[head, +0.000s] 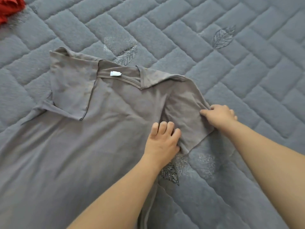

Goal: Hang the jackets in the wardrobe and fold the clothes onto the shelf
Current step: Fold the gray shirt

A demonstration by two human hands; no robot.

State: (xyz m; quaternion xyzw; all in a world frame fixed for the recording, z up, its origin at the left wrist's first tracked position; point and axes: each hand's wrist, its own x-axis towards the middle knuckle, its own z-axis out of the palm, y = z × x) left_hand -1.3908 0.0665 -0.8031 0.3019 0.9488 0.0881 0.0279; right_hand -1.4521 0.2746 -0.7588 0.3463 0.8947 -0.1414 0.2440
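A grey-brown short-sleeved shirt lies spread flat on the quilted bed, collar and white label toward the far side. Its left sleeve is folded inward over the body. My left hand rests on the shirt near the right armpit, its thumb tucked against the lower edge of the right sleeve. My right hand pinches the outer edge of that same sleeve with curled fingers. The sleeve lies partly turned in over the shirt's body between my two hands.
The grey quilted bed cover with leaf prints stretches all around the shirt. A red garment lies bunched at the far left corner of the view.
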